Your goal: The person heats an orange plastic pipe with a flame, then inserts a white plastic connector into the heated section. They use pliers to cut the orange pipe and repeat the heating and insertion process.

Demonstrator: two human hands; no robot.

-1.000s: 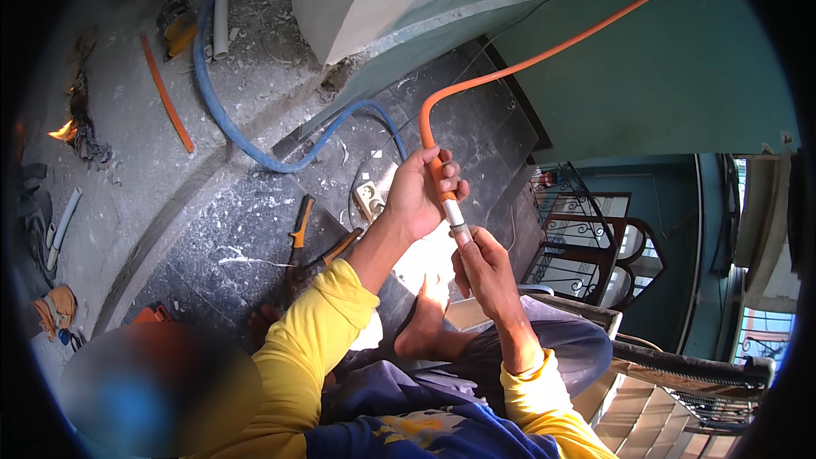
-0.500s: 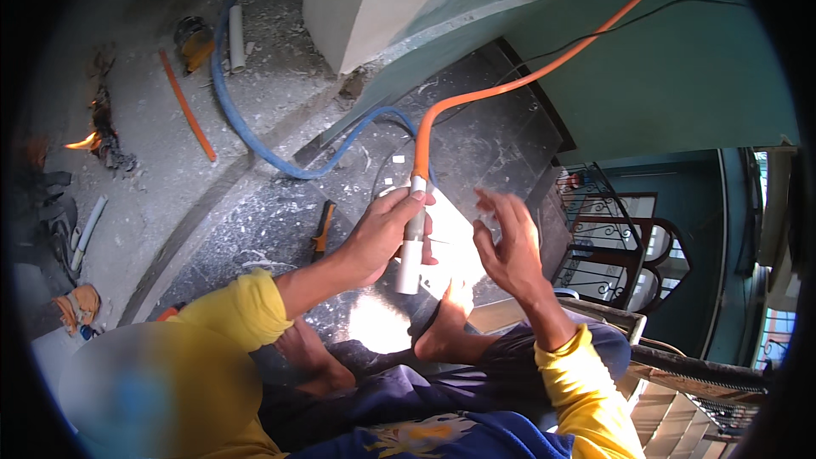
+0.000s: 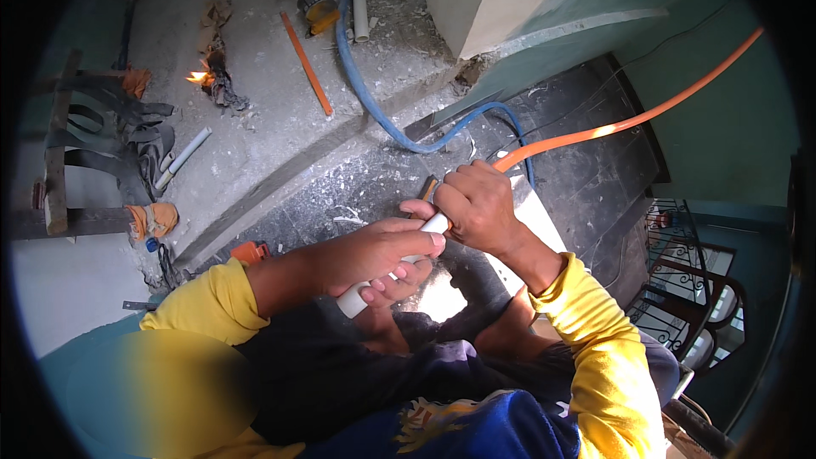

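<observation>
My left hand (image 3: 374,257) is closed around a short white plastic pipe (image 3: 351,299), which slants from lower left to upper right. The pipe's far end meets an orange hose (image 3: 612,129) at my right hand (image 3: 483,208). That hand is wrapped in a fist around the hose close to the joint, its fingers hiding most of the connection. Beyond it the hose runs up toward the right wall. Both hands are nearly touching, above my bare feet.
On the raised concrete ledge at left, a small flame burns on charred scrap (image 3: 219,81). Near it lie an orange strip (image 3: 306,64), a white pipe piece (image 3: 360,13) and a yellow-and-black tool (image 3: 318,10). A blue hose (image 3: 367,100) curves across the ledge edge. A wall corner (image 3: 476,0) juts in.
My right hand, earlier empty and apart, has taken hold of the orange hose by the pipe. The pipe has tilted from near upright to slanting. My view has shifted left.
</observation>
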